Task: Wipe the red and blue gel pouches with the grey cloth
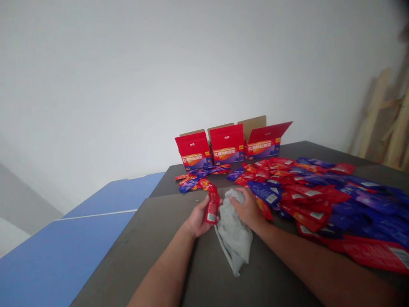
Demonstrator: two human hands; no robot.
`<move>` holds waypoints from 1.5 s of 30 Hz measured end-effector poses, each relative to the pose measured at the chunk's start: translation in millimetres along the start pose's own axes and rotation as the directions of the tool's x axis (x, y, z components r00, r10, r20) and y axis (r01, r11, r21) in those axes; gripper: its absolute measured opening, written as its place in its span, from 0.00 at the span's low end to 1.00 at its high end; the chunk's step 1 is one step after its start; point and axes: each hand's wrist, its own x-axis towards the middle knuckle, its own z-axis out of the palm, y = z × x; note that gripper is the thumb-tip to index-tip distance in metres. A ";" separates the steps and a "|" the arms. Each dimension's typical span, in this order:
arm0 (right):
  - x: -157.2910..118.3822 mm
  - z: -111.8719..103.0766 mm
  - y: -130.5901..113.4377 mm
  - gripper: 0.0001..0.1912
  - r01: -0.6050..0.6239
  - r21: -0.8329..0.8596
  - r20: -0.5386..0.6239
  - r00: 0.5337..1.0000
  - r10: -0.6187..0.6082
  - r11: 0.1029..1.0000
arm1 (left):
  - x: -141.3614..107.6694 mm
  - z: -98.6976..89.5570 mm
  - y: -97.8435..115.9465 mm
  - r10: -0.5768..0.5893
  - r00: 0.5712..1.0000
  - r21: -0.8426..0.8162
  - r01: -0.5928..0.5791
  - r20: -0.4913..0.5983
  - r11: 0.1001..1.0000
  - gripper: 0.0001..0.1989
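Observation:
My left hand (200, 218) is closed around a red sachet (212, 205) with a white label at its lower end. Just to the right, my right hand (248, 207) grips the upper part of a crumpled grey cloth (234, 232), which hangs down over the dark table (153, 247). Many red and blue sachets (313, 192) lie heaped to the right of my right hand. A smaller group of sachets (194, 181) lies beyond my left hand, in front of the boxes.
Three open red and purple boxes (226, 145) stand in a row at the back, lids up. A blue table (96, 226) with a white line adjoins on the left. Behind is a pale wall, and a wooden frame (380, 115) leans at the far right.

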 end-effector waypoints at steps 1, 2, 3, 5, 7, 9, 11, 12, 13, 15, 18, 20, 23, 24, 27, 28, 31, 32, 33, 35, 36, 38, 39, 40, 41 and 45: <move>-4.7 -0.6 -5.4 0.12 0.073 0.010 0.078 0.994 -0.074 0.997 | 0.9 0.9 -0.1 -0.003 1.000 -0.034 0.002 -0.010 0.999 0.22; -9.9 -1.3 -10.9 0.12 0.142 0.025 0.187 0.972 -0.144 0.990 | 1.7 2.4 -1.1 -0.006 1.000 -0.062 0.004 -0.020 0.998 0.22; -15.4 -2.0 -16.3 0.14 0.201 0.045 0.311 0.928 -0.204 0.979 | 2.4 4.6 -2.9 -0.010 1.000 -0.080 0.008 -0.025 0.997 0.22; -25.3 -3.5 -25.4 0.16 0.284 0.077 0.529 0.801 -0.281 0.956 | 3.0 9.8 -8.4 -0.040 0.999 -0.091 0.039 -0.001 0.995 0.24; -31.4 -4.4 -30.5 0.17 0.320 0.077 0.614 0.731 -0.298 0.944 | 2.6 14.9 -14.4 -0.081 0.996 -0.068 0.083 0.041 0.994 0.25; -32.9 -3.9 -30.9 0.16 0.314 0.052 0.564 0.774 -0.287 0.948 | 1.5 18.6 -19.1 -0.107 0.993 -0.029 0.108 0.049 0.994 0.25; -30.7 -1.6 -27.1 0.16 0.276 0.040 0.456 0.850 -0.263 0.960 | 0.3 20.7 -21.6 -0.130 0.991 0.015 0.129 0.042 0.992 0.25; -28.6 0.0 -24.2 0.16 0.253 0.041 0.396 0.884 -0.248 0.967 | -0.1 21.3 -22.2 -0.138 0.989 0.035 0.137 0.044 0.990 0.26; -26.2 1.8 -21.0 0.15 0.231 0.042 0.338 0.912 -0.231 0.972 | -0.5 21.9 -22.5 -0.144 0.988 0.052 0.142 0.054 0.989 0.26; -20.7 4.9 -14.4 0.13 0.181 0.033 0.227 0.957 -0.183 0.983 | -0.9 22.9 -23.0 -0.137 0.988 0.079 0.131 0.077 0.988 0.27; -12.5 7.4 -5.6 0.11 0.080 0.009 0.077 0.994 -0.081 0.997 | -1.6 24.7 -24.0 -0.113 0.989 0.118 0.102 0.091 0.988 0.26; -7.3 7.2 -0.6 0.12 -0.015 0.011 0.014 1.000 0.014 1.000 | -2.6 25.3 -24.3 -0.107 0.990 0.148 0.093 0.095 0.985 0.25; 0.3 4.7 5.9 0.15 -0.176 0.020 -0.022 0.984 0.177 0.984 | -5.0 24.4 -22.6 -0.099 0.992 0.167 0.085 0.082 0.982 0.23; 2.8 3.5 7.7 0.15 -0.226 0.024 -0.029 0.974 0.226 0.974 | -5.8 23.5 -21.1 -0.101 0.992 0.158 0.088 0.076 0.984 0.22; 8.8 0.5 10.3 0.17 -0.344 0.032 -0.058 0.937 0.346 0.938 | -6.8 19.8 -14.5 -0.115 0.991 0.068 0.111 0.070 0.992 0.21; 9.7 0.0 10.0 0.17 -0.358 0.036 -0.064 0.931 0.359 0.933 | -6.5 18.4 -11.8 -0.117 0.991 0.026 0.115 0.070 0.993 0.22; 6.8 0.7 4.4 0.16 -0.251 0.044 -0.051 0.966 0.253 0.967 | -3.8 15.4 -5.1 -0.085 0.994 -0.093 0.091 0.071 0.992 0.23; 3.7 1.4 1.1 0.15 -0.169 0.044 -0.031 0.985 0.170 0.985 | -2.6 15.0 -3.9 -0.069 0.995 -0.122 0.076 0.067 0.990 0.23; -0.5 2.0 -2.8 0.13 -0.075 0.043 0.002 0.997 0.075 0.996 | -1.5 15.0 -3.4 -0.049 0.997 -0.145 0.057 0.053 0.988 0.23; -11.2 2.6 -11.7 0.12 0.111 0.057 0.106 0.987 -0.117 0.992 | 0.6 15.8 -4.9 -0.010 1.000 -0.167 0.010 0.004 0.986 0.22; -17.1 2.3 -16.2 0.13 0.194 0.075 0.177 0.963 -0.204 0.978 | 1.5 16.4 -6.9 0.002 1.000 -0.162 -0.005 -0.021 0.987 0.21; -27.8 0.7 -24.3 0.15 0.318 0.118 0.315 0.887 -0.339 0.941 | 3.0 17.6 -12.4 -0.009 0.998 -0.121 0.002 -0.063 0.993 0.23; -32.0 -0.2 -27.4 0.16 0.360 0.135 0.369 0.846 -0.383 0.923 | 3.7 18.1 -15.5 -0.024 0.996 -0.087 0.017 -0.086 0.996 0.24; -34.9 -1.1 -29.6 0.16 0.387 0.144 0.404 0.817 -0.411 0.911 | 4.2 18.8 -18.6 -0.032 0.993 -0.047 0.027 -0.115 0.999 0.24; -36.5 -1.7 -30.8 0.16 0.400 0.147 0.417 0.804 -0.423 0.905 | 4.6 19.5 -21.4 -0.028 0.989 -0.005 0.028 -0.148 1.000 0.24; -31.0 0.2 -26.3 0.15 0.310 0.118 0.277 0.902 -0.331 0.943 | 4.6 24.6 -28.4 0.059 0.983 0.129 -0.037 -0.173 0.991 0.19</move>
